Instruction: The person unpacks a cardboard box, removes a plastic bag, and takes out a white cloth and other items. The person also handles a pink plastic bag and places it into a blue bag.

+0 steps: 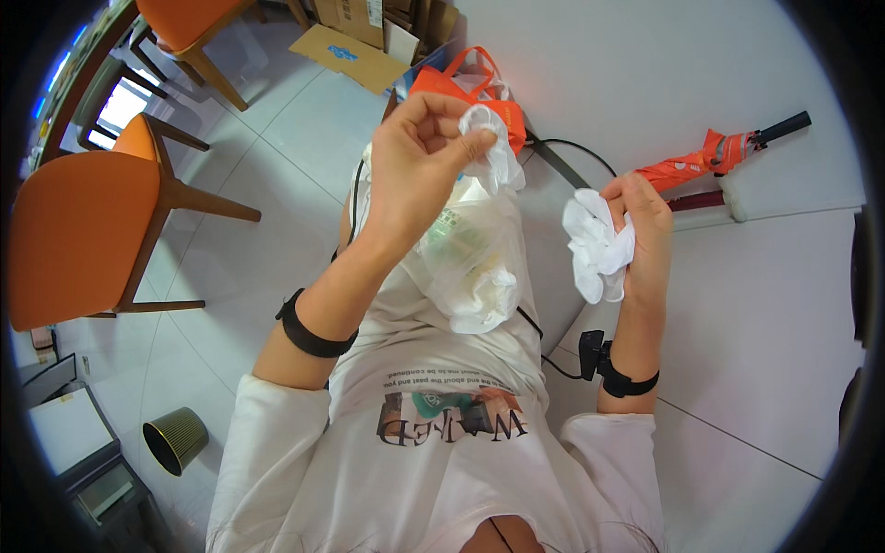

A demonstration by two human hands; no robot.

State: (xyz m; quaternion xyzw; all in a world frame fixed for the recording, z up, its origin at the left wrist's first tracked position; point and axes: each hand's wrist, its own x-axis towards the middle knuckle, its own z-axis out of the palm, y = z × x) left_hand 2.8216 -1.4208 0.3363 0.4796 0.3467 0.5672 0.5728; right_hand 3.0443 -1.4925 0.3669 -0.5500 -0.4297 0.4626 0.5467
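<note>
My left hand (422, 152) pinches the gathered top of a translucent plastic bag (470, 242) between thumb and fingers. The bag hangs down in front of my white T-shirt. Green print shows on it, and crumpled white material can be made out inside its lower end. To the right, my right hand (643, 221) grips a bunched wad of thin white fabric (596, 249) that looks like gloves. The two hands are apart, with the bag's upper part nearer the left one. Black straps circle both forearms.
An orange tote bag (511, 117) stands beyond my left hand, near flattened cardboard boxes (349, 52). A folded orange umbrella (691, 162) leans by the wall at right. Orange chairs (83, 235) and a ribbed wastebasket (187, 435) are at left. Black cables run near my body.
</note>
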